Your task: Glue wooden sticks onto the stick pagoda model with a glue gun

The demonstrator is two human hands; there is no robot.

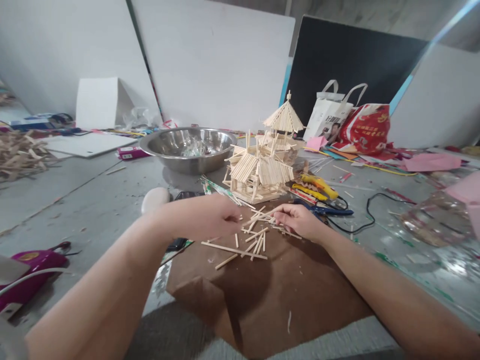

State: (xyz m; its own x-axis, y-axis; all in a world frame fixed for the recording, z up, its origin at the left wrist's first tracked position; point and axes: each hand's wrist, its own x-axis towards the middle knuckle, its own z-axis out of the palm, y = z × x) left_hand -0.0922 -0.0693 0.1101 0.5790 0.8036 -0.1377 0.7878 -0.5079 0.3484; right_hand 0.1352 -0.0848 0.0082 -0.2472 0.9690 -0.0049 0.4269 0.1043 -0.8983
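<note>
Your left hand (225, 220) is blurred above the left side of the loose sticks (258, 243), fingers curled down; you cannot tell from this view whether its grip holds anything. Your right hand (295, 219) has thumb and forefinger drawn together at the pile's right end, touching the sticks, though whether one is pinched there is unclear.

The sticks lie crossed on the brown paper (296, 295), between your hands and toward its far end. Nearer you, the paper is mostly bare, its left edge creased, giving you open room. Beyond the pile your space closes: the stick-built pavilion (262, 175) stands just past the paper's far edge, with the steel basin (176, 162) behind it to the left. To your right, the yellow tool (318, 187) and a black cord (369, 212) crowd that side. Left of your forearm, the grey counter (101, 205) has a broad clear stretch.
</note>
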